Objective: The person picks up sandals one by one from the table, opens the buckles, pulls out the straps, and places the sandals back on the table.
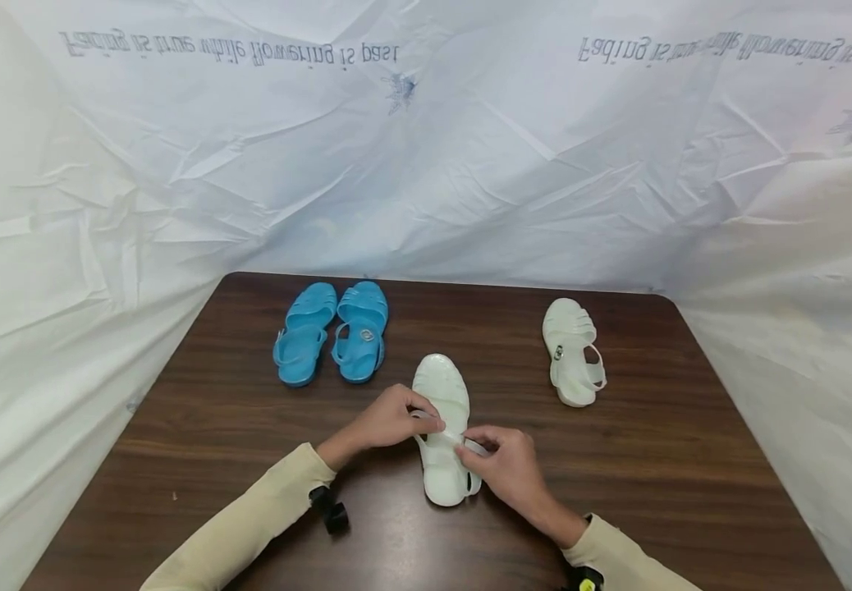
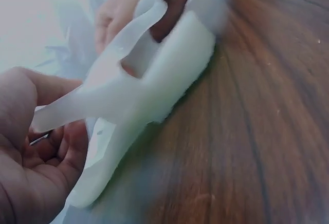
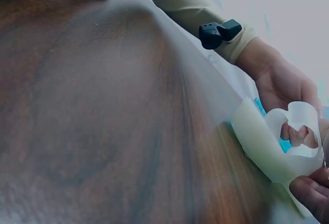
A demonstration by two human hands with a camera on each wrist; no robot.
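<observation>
A white sandal (image 1: 444, 483) lies near the middle of the table with its toe pointing away. From its left side, my left hand (image 1: 396, 419) pinches a strap between thumb and fingers; the left wrist view shows the pale strap (image 2: 61, 112) in its grip. On the other side, my right hand (image 1: 506, 465) pinches the strap near the sandal's right edge. In the right wrist view only its fingertips (image 3: 311, 196) show beside the sandal (image 3: 257, 136). The buckle is mostly hidden by the hands.
The other white sandal (image 1: 572, 369) lies at the back right of the brown wooden table (image 1: 655, 460). Two blue sandals (image 1: 299, 355) stand side by side at the back left. White sheeting with printed text (image 1: 230, 49) hangs behind and around the table.
</observation>
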